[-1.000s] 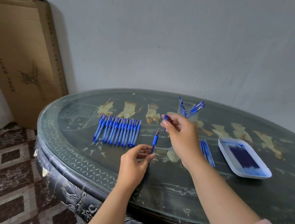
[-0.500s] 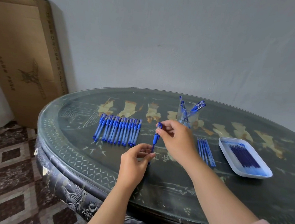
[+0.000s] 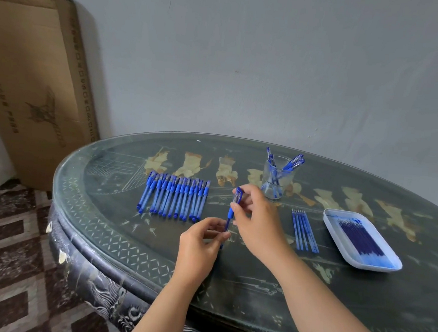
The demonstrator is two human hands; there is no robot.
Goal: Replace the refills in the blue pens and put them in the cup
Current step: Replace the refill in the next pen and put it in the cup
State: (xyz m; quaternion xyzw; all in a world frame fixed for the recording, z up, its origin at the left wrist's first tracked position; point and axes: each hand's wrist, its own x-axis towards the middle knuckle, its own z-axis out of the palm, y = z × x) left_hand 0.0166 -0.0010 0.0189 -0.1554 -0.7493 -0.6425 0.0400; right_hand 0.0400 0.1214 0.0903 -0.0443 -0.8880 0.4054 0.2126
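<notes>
A blue pen (image 3: 230, 215) stands nearly upright above the table, held by both hands. My left hand (image 3: 201, 243) pinches its lower barrel. My right hand (image 3: 256, 221) grips its upper part, fingers on the blue cap at the top. A row of several blue pens (image 3: 174, 197) lies to the left of the hands. The clear cup (image 3: 275, 179) behind my right hand holds several blue pens. A few loose refills (image 3: 304, 230) lie to the right of my right hand. A white tray (image 3: 338, 227) further right holds several dark blue refills.
The round dark table (image 3: 119, 226) has a glass top with painted figures; its edge curves close on the left and front. A large cardboard box (image 3: 35, 86) leans on the wall at the left. Patterned floor tiles lie below.
My right hand brought the cap down onto the pen tip; the cap now sits on the pen. My left hand kept its hold on the barrel.
</notes>
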